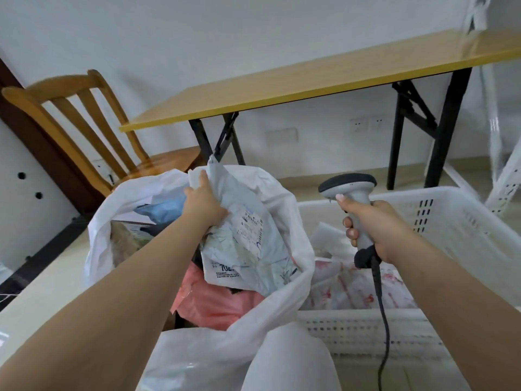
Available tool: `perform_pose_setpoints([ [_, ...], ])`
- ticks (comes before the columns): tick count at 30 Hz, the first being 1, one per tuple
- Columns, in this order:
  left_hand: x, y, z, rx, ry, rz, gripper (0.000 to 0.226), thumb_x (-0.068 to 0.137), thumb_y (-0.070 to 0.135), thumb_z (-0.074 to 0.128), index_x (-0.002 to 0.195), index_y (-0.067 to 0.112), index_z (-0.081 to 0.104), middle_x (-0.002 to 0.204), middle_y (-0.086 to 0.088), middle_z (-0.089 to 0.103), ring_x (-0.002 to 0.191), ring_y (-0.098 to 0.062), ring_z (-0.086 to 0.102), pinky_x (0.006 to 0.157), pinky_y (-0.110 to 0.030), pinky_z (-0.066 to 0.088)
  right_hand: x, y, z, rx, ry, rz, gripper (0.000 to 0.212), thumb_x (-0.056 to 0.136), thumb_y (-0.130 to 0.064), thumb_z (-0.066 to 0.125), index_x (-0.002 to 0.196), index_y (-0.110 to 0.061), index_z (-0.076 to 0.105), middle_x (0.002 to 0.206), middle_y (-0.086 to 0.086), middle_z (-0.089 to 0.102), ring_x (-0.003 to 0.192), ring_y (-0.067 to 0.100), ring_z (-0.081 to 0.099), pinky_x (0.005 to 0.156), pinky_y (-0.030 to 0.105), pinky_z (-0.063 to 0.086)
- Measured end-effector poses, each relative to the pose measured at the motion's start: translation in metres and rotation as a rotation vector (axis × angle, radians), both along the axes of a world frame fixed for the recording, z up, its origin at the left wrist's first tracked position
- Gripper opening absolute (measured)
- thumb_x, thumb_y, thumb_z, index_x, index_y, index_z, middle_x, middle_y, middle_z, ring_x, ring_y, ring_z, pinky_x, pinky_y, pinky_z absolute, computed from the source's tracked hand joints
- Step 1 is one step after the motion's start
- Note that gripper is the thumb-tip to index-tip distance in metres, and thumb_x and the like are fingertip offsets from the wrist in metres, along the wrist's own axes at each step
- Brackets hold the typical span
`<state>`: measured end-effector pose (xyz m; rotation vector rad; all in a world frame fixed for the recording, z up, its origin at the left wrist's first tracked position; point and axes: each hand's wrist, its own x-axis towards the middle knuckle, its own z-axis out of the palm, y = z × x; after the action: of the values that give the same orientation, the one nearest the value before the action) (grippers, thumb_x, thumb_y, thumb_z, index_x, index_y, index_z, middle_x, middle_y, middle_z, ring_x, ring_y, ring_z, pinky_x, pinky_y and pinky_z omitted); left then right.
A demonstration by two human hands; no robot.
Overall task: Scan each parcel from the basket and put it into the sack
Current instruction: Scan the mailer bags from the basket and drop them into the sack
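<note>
1. Fingers of the left hand (203,203) curl round the top of a white parcel (245,244), arm stretched out over the open white sack (284,294), the parcel's lower end inside it.
2. Right of the sack stands the white basket (462,232) with more parcels.
3. Right hand (375,230) grips the upright scanner (352,198) over the basket.

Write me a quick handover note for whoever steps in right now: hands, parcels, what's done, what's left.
Left hand grips a white printed parcel over the open mouth of the sack, not yet released.
Right hand holds the corded scanner above the basket.
Done: the sack already holds parcels, a pink one and a blue one among them.
Left: drop this parcel in, then scan the red-patterned parcel lying in the basket, and any others.
</note>
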<state>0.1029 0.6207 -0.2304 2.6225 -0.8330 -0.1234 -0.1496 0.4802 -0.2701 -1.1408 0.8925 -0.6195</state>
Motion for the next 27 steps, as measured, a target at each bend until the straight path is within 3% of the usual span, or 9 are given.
perform_pose_setpoints([
  [3,-0.008,-0.012,0.012,0.122,-0.335,-0.052,0.082,0.086,0.04,0.071,0.15,0.013,0.028,0.142,-0.021,0.037,0.129,-0.041,0.036,0.104,-0.048,0.034,-0.003,-0.004,-0.002,-0.007,0.003,0.002,0.028,0.09,-0.034,0.069,0.091,-0.009,0.056,0.063,0.005,0.05,0.046,0.015,0.039,0.049,0.028,0.036],
  [5,-0.015,-0.022,0.017,0.22,-0.42,-0.176,0.061,0.09,0.05,0.06,0.14,0.018,0.046,0.144,-0.013,0.042,0.134,-0.037,0.035,0.107,-0.049,0.032,-0.003,-0.004,-0.003,-0.007,0.004,0.011,0.028,0.09,-0.034,0.068,0.091,-0.009,0.056,0.062,0.006,0.049,0.046,0.016,0.039,0.049,0.028,0.037],
  [8,-0.019,-0.029,0.007,0.426,-0.271,-0.296,0.055,0.091,0.059,0.052,0.136,0.028,0.052,0.145,0.002,0.049,0.137,-0.025,0.039,0.116,-0.05,0.022,-0.005,-0.004,-0.004,-0.008,0.012,0.032,0.028,0.09,-0.034,0.068,0.091,-0.009,0.055,0.062,0.005,0.049,0.045,0.015,0.039,0.049,0.028,0.036],
  [10,-0.015,-0.024,-0.008,0.621,-0.147,-0.279,0.062,0.088,0.062,0.053,0.141,0.03,0.048,0.148,0.006,0.044,0.14,-0.025,0.035,0.117,-0.054,0.015,-0.011,-0.005,-0.006,0.0,0.023,0.041,0.029,0.091,-0.035,0.068,0.092,-0.009,0.055,0.063,0.005,0.05,0.045,0.015,0.04,0.049,0.028,0.037],
  [13,-0.008,-0.012,-0.026,0.815,-0.116,-0.268,0.071,0.084,0.065,0.056,0.145,0.032,0.044,0.152,0.006,0.04,0.142,-0.027,0.033,0.116,-0.058,0.013,-0.023,-0.008,-0.011,0.028,0.029,0.039,0.029,0.091,-0.035,0.068,0.095,-0.008,0.057,0.063,0.005,0.05,0.043,0.014,0.041,0.046,0.027,0.037],
  [17,-0.023,-0.025,-0.019,0.573,-0.2,-0.266,0.056,0.093,0.055,0.052,0.141,0.028,0.047,0.148,0.001,0.045,0.14,-0.028,0.035,0.117,-0.055,0.01,-0.038,-0.018,-0.02,0.047,0.036,0.014,0.027,0.091,-0.031,0.068,0.097,-0.007,0.057,0.062,0.005,0.05,0.042,0.013,0.041,0.045,0.026,0.038],
  [20,-0.048,-0.056,-0.017,0.353,-0.293,-0.379,0.045,0.096,0.044,0.052,0.136,0.024,0.053,0.141,-0.003,0.053,0.131,-0.027,0.046,0.113,-0.045,0.028,-0.048,-0.028,-0.028,0.056,0.031,-0.003,0.024,0.092,-0.028,0.067,0.096,-0.006,0.056,0.061,0.005,0.049,0.041,0.014,0.041,0.046,0.026,0.038],
  [23,-0.078,-0.092,-0.026,0.124,-0.239,-0.52,0.038,0.095,0.035,0.056,0.128,0.016,0.061,0.134,-0.006,0.06,0.125,-0.026,0.052,0.106,-0.039,0.04,-0.058,-0.043,-0.037,0.073,0.045,-0.033,0.022,0.092,-0.025,0.067,0.092,-0.007,0.055,0.062,0.007,0.049,0.043,0.015,0.042,0.045,0.027,0.039],
  [27,-0.123,-0.137,-0.054,0.069,-0.135,-0.656,0.034,0.097,0.031,0.056,0.126,0.016,0.063,0.132,-0.004,0.06,0.125,-0.021,0.052,0.103,-0.03,0.04,-0.078,-0.07,-0.062,0.106,0.065,-0.094,0.021,0.092,-0.023,0.067,0.09,-0.007,0.054,0.06,0.006,0.049,0.043,0.016,0.041,0.045,0.026,0.038],
])
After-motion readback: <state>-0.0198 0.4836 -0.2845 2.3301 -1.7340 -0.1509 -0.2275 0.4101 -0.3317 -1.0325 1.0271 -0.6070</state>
